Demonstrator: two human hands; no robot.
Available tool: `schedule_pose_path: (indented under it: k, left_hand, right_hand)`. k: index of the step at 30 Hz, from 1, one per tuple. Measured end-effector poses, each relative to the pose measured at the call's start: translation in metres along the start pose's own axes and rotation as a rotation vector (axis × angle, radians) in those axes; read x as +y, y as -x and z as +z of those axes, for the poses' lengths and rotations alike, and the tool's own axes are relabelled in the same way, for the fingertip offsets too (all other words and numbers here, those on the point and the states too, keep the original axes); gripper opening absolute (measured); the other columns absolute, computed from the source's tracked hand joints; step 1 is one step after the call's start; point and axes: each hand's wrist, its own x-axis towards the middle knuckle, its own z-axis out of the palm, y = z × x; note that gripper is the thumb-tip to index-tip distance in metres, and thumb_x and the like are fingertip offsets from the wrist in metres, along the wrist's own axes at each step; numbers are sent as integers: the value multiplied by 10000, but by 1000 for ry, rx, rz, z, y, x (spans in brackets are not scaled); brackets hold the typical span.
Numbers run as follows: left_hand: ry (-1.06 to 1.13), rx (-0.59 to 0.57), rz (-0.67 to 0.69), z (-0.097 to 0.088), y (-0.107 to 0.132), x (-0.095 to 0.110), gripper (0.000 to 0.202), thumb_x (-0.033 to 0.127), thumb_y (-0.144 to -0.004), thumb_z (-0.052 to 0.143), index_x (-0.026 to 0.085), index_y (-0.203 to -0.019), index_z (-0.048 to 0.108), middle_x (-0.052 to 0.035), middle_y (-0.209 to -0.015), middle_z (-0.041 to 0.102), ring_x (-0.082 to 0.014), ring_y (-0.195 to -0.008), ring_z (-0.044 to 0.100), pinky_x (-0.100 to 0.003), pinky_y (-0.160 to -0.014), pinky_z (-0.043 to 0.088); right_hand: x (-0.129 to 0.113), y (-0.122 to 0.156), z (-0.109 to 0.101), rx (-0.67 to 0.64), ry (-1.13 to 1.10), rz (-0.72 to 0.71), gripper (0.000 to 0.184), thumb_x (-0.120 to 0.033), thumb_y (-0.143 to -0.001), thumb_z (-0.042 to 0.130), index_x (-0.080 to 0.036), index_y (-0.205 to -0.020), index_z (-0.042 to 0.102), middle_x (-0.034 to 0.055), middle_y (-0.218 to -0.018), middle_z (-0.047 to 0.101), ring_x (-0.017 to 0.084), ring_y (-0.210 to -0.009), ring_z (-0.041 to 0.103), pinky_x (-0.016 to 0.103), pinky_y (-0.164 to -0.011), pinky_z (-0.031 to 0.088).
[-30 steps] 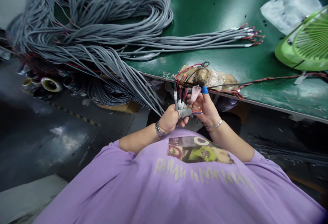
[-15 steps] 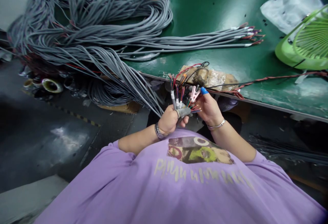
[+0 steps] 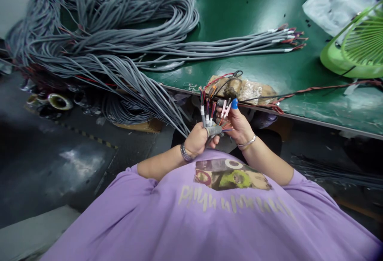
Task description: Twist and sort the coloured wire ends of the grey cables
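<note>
My left hand is closed around several grey cables. Their stripped ends fan out in coloured wires, and some stand upright with white bands below the bare cores. Close beside it, my right hand pinches a small pink clip shaped like a clothes peg, between the thumb and fingers. A blue cover sits on that thumb's tip. The fingers behind the clip are partly hidden, so whether they touch the wires I cannot tell.
Long bundles of grey cable lie across the green table. At its front edge is a taped brown block with red and black leads. A green fan and a white plastic bag stand at the right.
My right hand has shifted slightly left with the pink clip, closer to the wire ends, and the clip has turned more upright. My left hand keeps its hold on the cables.
</note>
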Motion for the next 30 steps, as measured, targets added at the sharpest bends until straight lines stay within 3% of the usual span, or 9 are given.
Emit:
schedule_pose_path:
  k: [6,14,23,30]
  left_hand:
    - [1,-7,-1,0,-2,0,325,404,-643,772,148,-654,572,12,-466,577,-75,-337,459,-197,-344,356]
    - [7,-8,22,-2,8,-1,360,435,-653,777,164,-637,541,14,-466,577,-77,-339,464,-198,-345,343]
    - [32,53,79,1,9,-4,374,472,-671,762,165,-684,549,29,-508,583,-62,-360,458,-196,-370,363]
    - [80,112,117,6,7,-1,388,466,-643,781,174,-701,532,40,-514,585,-68,-372,479,-196,-369,379]
  right_hand:
    - [1,2,1,-21,-27,24,442,-648,-759,726,-213,-785,653,-25,-692,704,94,-554,600,215,-532,505]
    - [-7,14,4,-50,41,15,538,-756,-806,577,-225,-836,662,3,-770,724,102,-569,594,222,-509,478]
    - [-12,19,5,-29,82,-7,249,-468,-856,672,-221,-883,686,-10,-754,732,103,-598,604,213,-509,451]
    - [-10,12,5,0,40,14,430,-645,-802,684,-214,-816,674,3,-736,728,135,-615,622,271,-597,509]
